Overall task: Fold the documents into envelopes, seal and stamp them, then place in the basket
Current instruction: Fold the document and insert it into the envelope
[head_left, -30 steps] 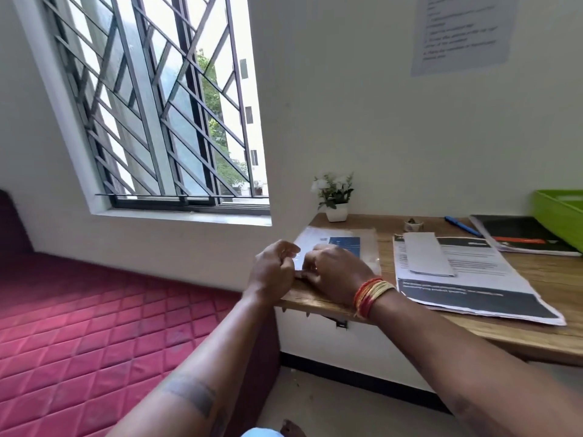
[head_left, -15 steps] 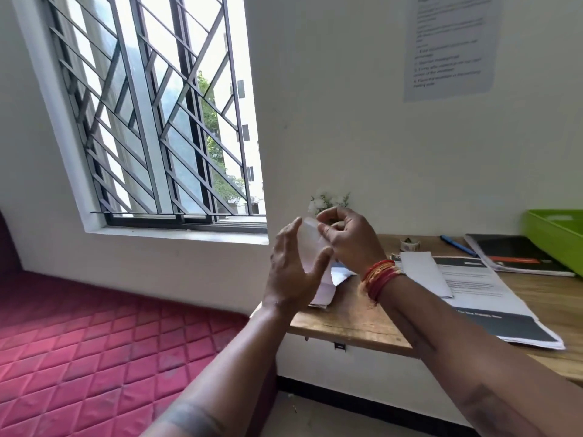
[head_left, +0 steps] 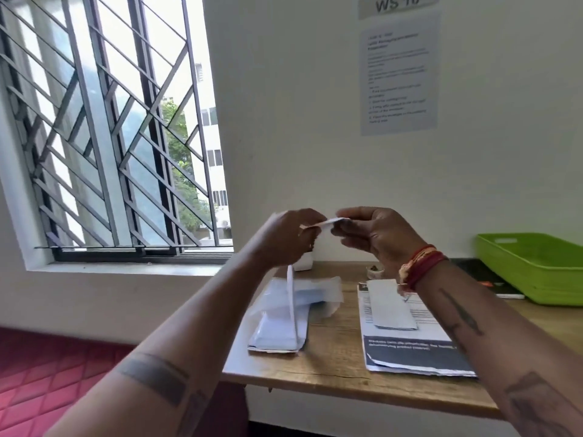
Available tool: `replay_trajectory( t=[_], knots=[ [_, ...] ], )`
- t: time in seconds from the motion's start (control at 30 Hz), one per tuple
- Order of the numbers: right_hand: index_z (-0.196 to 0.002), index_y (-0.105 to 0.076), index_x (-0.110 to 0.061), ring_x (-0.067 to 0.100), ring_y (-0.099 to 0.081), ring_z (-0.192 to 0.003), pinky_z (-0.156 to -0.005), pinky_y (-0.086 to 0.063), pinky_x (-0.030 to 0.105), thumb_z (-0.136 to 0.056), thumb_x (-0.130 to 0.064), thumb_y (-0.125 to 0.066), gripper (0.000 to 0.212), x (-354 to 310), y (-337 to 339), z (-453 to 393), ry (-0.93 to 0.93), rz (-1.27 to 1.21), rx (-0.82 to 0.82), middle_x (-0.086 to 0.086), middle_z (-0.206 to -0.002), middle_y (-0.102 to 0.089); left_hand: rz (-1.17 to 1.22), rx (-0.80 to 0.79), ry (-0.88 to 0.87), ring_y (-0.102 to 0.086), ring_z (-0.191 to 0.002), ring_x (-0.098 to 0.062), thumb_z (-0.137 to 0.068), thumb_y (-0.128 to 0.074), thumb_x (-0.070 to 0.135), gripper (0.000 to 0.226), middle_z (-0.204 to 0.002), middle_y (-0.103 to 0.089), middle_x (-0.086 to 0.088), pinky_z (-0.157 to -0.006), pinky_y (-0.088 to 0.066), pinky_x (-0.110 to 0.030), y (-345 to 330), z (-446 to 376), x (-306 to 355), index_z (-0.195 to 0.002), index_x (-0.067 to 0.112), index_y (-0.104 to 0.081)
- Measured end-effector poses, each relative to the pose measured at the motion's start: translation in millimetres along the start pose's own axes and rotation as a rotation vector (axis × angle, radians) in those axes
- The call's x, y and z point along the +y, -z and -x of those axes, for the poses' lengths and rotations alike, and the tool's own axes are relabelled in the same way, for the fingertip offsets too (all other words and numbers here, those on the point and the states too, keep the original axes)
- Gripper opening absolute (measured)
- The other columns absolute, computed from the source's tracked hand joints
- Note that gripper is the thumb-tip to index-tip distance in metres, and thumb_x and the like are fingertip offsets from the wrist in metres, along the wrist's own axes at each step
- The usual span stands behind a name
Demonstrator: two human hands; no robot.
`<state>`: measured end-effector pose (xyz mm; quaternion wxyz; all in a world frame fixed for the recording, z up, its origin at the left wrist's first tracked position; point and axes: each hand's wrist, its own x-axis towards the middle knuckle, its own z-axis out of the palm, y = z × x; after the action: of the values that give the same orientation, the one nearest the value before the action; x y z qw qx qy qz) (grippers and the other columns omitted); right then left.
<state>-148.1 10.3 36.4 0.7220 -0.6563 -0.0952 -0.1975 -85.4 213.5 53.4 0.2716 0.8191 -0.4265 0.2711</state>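
Envelope [head_left: 325, 223] lifted clear of the bench, pinched edge-on between both hands.

A second ago both hands pressed at the bench's [head_left: 334, 357] left edge; now the left hand [head_left: 285, 239] and right hand [head_left: 375, 236] each grip an end of it in the air, a strip hanging from the left, so sealing seems under way. Counted: one envelope pack [head_left: 280, 323] at the left edge, one folded document [head_left: 391, 305] on one printed stack [head_left: 413, 351], one green basket [head_left: 536, 266] at the right edge.
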Motion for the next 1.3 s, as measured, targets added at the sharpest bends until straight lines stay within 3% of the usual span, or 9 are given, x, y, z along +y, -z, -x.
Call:
replay_trajectory(
  t=[0.1, 0.3, 0.43, 0.6, 0.83, 0.93, 1.07, 1.2, 1.3],
  knots=[
    [-0.083, -0.075, -0.014, 0.015, -0.061, -0.065, -0.057, -0.049, 0.025, -0.088, -0.031, -0.076, 0.018, 7.7, 25.5, -4.0, 0.085, 0.491, 0.108, 0.0, -0.072, -0.072, -0.152, -0.124, -0.004, -0.065, -0.086, -0.017, -0.094, -0.063, 0.028, 0.018, -0.095, -0.073, 0.005, -0.072, -0.044, -0.027, -2.9, -23.3, 3.5, -0.106, 0.024, -0.075],
    [-0.078, -0.066, -0.01, 0.015, -0.059, -0.049, -0.049, -0.041, 0.023, -0.093, -0.025, -0.071, 0.021, 48.1, 70.9, -4.0, -0.208, 0.551, 0.119, 0.007, -0.063, -0.065, -0.251, -0.464, 0.092, -0.063, -0.095, -0.017, -0.091, -0.07, 0.032, 0.027, -0.104, -0.068, 0.005, -0.076, -0.043, -0.025, -58.0, -48.1, -14.2, -0.117, 0.024, -0.07],
    [-0.082, -0.068, -0.003, 0.018, -0.063, -0.054, -0.043, -0.039, 0.023, -0.091, -0.015, -0.073, 0.015, 83.5, 89.3, -2.5, -0.373, 0.562, 0.152, 0.011, -0.061, -0.064, -0.16, -0.474, 0.172, -0.061, -0.116, -0.022, -0.095, -0.065, 0.038, 0.047, -0.13, -0.064, 0.001, -0.097, -0.048, -0.031, -125.4, -36.5, -20.6, -0.139, 0.027, -0.054],
    [-0.076, -0.069, -0.007, 0.019, -0.057, -0.045, -0.044, -0.041, 0.026, -0.093, -0.021, -0.069, 0.021, 100.0, 102.7, -17.0, -0.414, 0.738, 0.156, 0.011, -0.062, -0.067, 0.042, -0.509, 0.095, -0.042, -0.142, -0.018, -0.085, -0.07, 0.06, 0.082, -0.156, -0.044, 0.001, -0.115, -0.031, -0.03, -191.2, -23.3, -25.0, -0.153, 0.026, -0.039],
    [-0.09, -0.071, 0.0, 0.028, -0.069, -0.065, -0.072, -0.06, 0.04, -0.096, -0.019, -0.055, 0.025, 109.5, 131.8, -40.7, -0.505, 1.015, 0.161, 0.019, -0.082, -0.076, 0.039, -0.588, 0.024, -0.035, -0.146, -0.016, -0.094, -0.059, 0.053, 0.062, -0.16, -0.038, 0.006, -0.12, -0.027, -0.036, -238.5, -24.4, -39.5, -0.151, 0.038, -0.041],
    [-0.114, -0.057, -0.011, 0.02, -0.061, -0.044, -0.052, -0.057, 0.034, -0.095, -0.022, -0.057, 0.021, 115.3, 137.9, -43.7, -0.571, 0.842, 0.238, 0.008, -0.058, -0.068, 0.038, -0.616, -0.01, -0.033, -0.147, -0.015, -0.089, -0.048, 0.067, 0.066, -0.159, -0.039, 0.007, -0.122, -0.025, -0.04, -241.7, -25.9, -40.6, -0.148, 0.038, -0.045],
    [-0.097, -0.067, 0.002, 0.017, -0.052, -0.043, -0.045, -0.045, 0.024, -0.094, -0.023, -0.062, 0.025, 116.8, 135.4, -46.7, -0.636, 0.81, 0.253, 0.011, -0.067, -0.064, 0.011, -0.621, 0.01, -0.035, -0.145, -0.016, -0.066, -0.035, 0.094, 0.097, -0.157, -0.041, 0.006, -0.12, -0.027, -0.044, -245.1, -27.3, -37.2, -0.145, 0.039, -0.048],
    [-0.077, -0.061, -0.007, 0.018, -0.051, -0.049, -0.053, -0.044, 0.03, -0.097, -0.023, -0.061, 0.026, 109.3, 129.3, -45.8, -0.627, 0.962, 0.121, 0.005, -0.062, -0.06, 0.045, -0.587, 0.031, -0.041, -0.139, -0.016, -0.065, -0.041, 0.094, 0.089, -0.151, -0.046, 0.007, -0.115, -0.034, -0.046, -246.3, -27.1, -38.3, -0.136, 0.041, -0.053],
    [-0.095, -0.065, -0.005, 0.024, -0.059, -0.073, -0.083, -0.052, 0.039, -0.096, -0.02, -0.057, 0.017, 106.9, 130.2, -42.0, -0.563, 1.062, 0.102, 0.01, -0.082, -0.062, 0.071, -0.55, 0.03, -0.044, -0.135, -0.016, -0.067, -0.045, 0.092, 0.084, -0.148, -0.047, 0.006, -0.113, -0.037, -0.045, -246.4, -24.3, -37.9, -0.131, 0.039, -0.053]
  ],
)
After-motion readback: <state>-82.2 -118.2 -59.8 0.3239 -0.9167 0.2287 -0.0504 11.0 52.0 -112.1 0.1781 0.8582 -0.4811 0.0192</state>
